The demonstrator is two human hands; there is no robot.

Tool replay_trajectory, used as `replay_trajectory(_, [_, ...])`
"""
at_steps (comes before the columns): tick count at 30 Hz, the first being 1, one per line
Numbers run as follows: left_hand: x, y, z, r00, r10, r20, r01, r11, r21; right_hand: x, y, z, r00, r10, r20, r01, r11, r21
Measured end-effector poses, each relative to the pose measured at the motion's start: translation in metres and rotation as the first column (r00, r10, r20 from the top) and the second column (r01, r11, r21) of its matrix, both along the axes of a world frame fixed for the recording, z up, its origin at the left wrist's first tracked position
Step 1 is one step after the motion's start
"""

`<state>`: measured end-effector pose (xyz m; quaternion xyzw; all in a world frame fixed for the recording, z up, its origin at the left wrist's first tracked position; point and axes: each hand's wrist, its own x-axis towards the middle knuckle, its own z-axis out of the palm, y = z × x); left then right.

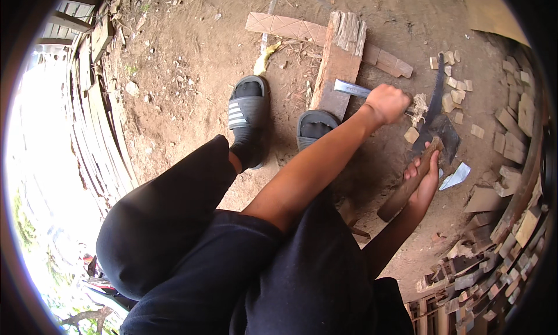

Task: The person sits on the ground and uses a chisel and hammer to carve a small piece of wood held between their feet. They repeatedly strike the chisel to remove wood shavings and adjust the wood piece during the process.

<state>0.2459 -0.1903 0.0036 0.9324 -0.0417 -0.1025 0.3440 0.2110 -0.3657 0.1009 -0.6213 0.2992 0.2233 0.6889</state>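
Note:
My left hand point(388, 104) is closed around a chisel. Its flat metal blade point(350, 89) points left over a thick wooden plank point(339, 73), and its frayed handle end point(418, 109) sticks out to the right of the fist. In my right hand point(427, 184) is a short wooden block point(408, 181), gripped along its side and tilted. Beyond the plank's near part, a long narrow wooden piece point(285, 28) with pencilled crosses lies crosswise at the plank; where they meet is hidden. A handsaw point(436, 93) lies on the ground just past the right hand.
Small wood offcuts point(456, 95) are scattered beside the saw. Stacked wood pieces point(511, 137) line the right side. My sandalled feet point(250, 111) stand on the dirt and against the plank. A pale scrap point(455, 177) lies near the right hand; boards point(96, 114) lean at the left.

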Motion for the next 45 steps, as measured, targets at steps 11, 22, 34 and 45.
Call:
replay_trajectory(11, [-0.002, -0.003, -0.012, 1.000, -0.006, 0.008, 0.006, 0.998, 0.060, 0.004, 0.003, -0.020, 0.989, 0.108, -0.102, -0.110, 0.994, -0.015])
replay_trajectory(22, [-0.004, -0.007, -0.024, 0.999, -0.029, -0.016, 0.030, 0.990, 0.136, -0.001, -0.009, -0.030, 0.992, 0.012, -0.128, -0.013, 1.000, -0.002])
replay_trajectory(34, [-0.006, -0.001, -0.016, 1.000, -0.018, -0.017, 0.020, 0.987, 0.162, 0.007, 0.003, -0.028, 0.961, 0.261, -0.095, -0.265, 0.964, -0.033])
replay_trajectory(45, [-0.010, 0.013, -0.017, 0.999, 0.036, 0.004, -0.036, 0.984, 0.175, 0.007, 0.010, -0.018, 0.956, 0.283, -0.081, -0.284, 0.959, -0.006])
